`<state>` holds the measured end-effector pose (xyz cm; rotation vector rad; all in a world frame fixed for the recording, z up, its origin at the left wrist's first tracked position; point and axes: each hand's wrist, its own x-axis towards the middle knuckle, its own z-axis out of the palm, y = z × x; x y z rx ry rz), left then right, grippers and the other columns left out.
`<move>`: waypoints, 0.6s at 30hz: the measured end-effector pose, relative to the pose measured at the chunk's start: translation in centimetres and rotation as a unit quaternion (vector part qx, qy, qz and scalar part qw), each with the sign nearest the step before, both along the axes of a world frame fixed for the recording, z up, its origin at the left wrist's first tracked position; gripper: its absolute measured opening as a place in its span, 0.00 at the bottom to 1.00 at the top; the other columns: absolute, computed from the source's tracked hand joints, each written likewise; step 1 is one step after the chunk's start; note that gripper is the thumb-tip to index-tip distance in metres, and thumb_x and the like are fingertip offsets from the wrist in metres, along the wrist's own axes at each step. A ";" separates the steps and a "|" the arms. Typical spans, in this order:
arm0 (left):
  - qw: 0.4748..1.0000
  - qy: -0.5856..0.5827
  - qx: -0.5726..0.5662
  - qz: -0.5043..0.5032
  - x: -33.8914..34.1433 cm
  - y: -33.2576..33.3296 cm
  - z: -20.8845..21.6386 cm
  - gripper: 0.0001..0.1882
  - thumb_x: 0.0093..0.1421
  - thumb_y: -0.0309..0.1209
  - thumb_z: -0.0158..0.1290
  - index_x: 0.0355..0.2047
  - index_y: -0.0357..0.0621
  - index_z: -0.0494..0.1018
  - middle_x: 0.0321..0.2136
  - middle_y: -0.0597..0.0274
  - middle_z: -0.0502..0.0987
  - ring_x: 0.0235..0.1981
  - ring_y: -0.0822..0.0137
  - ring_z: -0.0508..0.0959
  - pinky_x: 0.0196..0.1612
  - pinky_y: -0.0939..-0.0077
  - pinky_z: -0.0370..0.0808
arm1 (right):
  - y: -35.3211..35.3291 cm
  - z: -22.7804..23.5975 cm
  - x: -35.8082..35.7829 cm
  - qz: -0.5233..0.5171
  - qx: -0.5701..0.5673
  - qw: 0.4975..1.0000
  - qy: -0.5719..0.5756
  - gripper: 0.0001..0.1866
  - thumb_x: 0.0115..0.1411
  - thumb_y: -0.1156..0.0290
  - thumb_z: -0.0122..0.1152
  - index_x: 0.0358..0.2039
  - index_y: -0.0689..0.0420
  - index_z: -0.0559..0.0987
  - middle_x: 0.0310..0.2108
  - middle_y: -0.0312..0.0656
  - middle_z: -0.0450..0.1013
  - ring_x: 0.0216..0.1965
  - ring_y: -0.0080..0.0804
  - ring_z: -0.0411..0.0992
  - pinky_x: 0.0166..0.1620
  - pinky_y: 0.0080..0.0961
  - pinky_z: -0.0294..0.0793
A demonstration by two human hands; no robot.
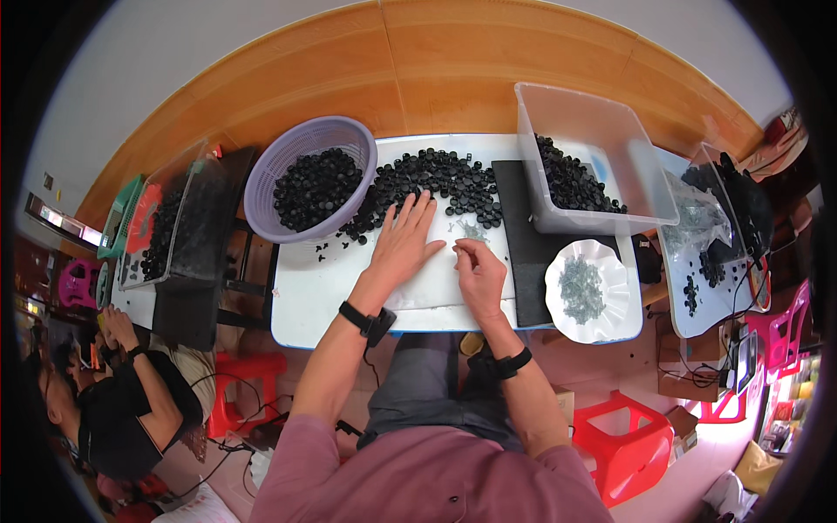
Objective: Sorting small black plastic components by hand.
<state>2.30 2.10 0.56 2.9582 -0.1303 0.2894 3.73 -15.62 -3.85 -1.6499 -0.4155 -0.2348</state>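
My left hand (404, 241) lies over the white table (305, 296), fingers stretched out and their tips at the near edge of a pile of small round black parts (449, 177). To its right, my right hand (481, 277) is closed, with thumb and fingertips pressed together; whatever they hold, if anything, is too small to make out. Just beyond those fingertips lies a little heap of small translucent pieces (472, 230). Several tiny black bits (323, 253) are scattered left of my left hand.
A purple basket (253, 205) of black parts stands at the left. On the right are a dark mat (526, 270), a clear plastic box (602, 222) with black parts, and a white wavy dish (617, 305) of translucent pieces. A red stool (632, 462) stands below; another person (126, 392) sits left.
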 end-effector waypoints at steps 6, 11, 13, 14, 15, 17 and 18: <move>0.996 -0.002 -0.080 0.029 -3.6 0.2 -1.3 0.34 0.69 0.39 0.53 0.70 0.37 0.60 0.74 0.48 0.55 0.75 0.47 0.54 0.75 0.50 0.52 | 0.5 2.0 0.2 0.056 -0.226 0.955 -0.185 0.15 0.61 0.78 0.63 0.49 0.61 0.81 0.50 0.45 0.80 0.53 0.43 0.76 0.55 0.38 0.75; 0.991 -0.033 -0.114 0.061 -4.8 0.2 -2.7 0.28 0.70 0.33 0.50 0.68 0.37 0.63 0.72 0.47 0.60 0.74 0.48 0.57 0.74 0.53 0.55 | 2.0 1.6 -0.2 0.076 -0.404 0.878 -0.244 0.28 0.67 0.59 0.58 0.62 0.63 0.73 0.65 0.49 0.69 0.70 0.47 0.61 0.72 0.50 0.55; 0.992 -0.042 -0.105 0.064 -4.8 0.1 -2.8 0.25 0.71 0.30 0.48 0.66 0.37 0.66 0.70 0.47 0.63 0.72 0.49 0.60 0.73 0.54 0.56 | 2.2 1.5 -0.2 0.078 -0.418 0.870 -0.250 0.29 0.68 0.57 0.57 0.63 0.64 0.72 0.66 0.50 0.68 0.71 0.47 0.60 0.73 0.50 0.53; 0.991 -0.043 -0.106 0.065 -4.9 0.1 -2.7 0.25 0.71 0.30 0.48 0.66 0.37 0.66 0.70 0.47 0.63 0.72 0.49 0.60 0.73 0.54 0.56 | 2.1 1.5 -0.2 0.065 -0.431 0.867 -0.241 0.31 0.67 0.55 0.57 0.63 0.65 0.71 0.67 0.53 0.67 0.72 0.48 0.59 0.74 0.51 0.51; 0.990 -0.052 -0.114 0.063 -4.9 0.0 -2.7 0.24 0.71 0.30 0.48 0.66 0.38 0.67 0.70 0.48 0.64 0.72 0.48 0.61 0.73 0.54 0.57 | 2.2 1.5 -0.2 0.052 -0.443 0.865 -0.231 0.33 0.67 0.54 0.58 0.64 0.67 0.70 0.67 0.55 0.66 0.72 0.49 0.58 0.74 0.51 0.49; 0.989 -0.062 -0.125 0.059 -4.8 -0.1 -2.8 0.23 0.71 0.31 0.48 0.65 0.39 0.68 0.69 0.48 0.65 0.71 0.48 0.62 0.73 0.53 0.57 | 2.2 1.1 -0.1 0.034 -0.455 0.861 -0.226 0.34 0.67 0.53 0.58 0.64 0.67 0.70 0.67 0.57 0.65 0.72 0.50 0.58 0.74 0.52 0.48; 0.988 -0.071 -0.127 0.055 -4.7 -0.2 -2.8 0.23 0.71 0.31 0.48 0.64 0.39 0.69 0.68 0.48 0.66 0.71 0.48 0.63 0.72 0.53 0.58 | 2.1 0.9 -0.1 0.016 -0.465 0.857 -0.219 0.35 0.66 0.53 0.58 0.64 0.68 0.70 0.67 0.59 0.65 0.72 0.52 0.57 0.74 0.52 0.47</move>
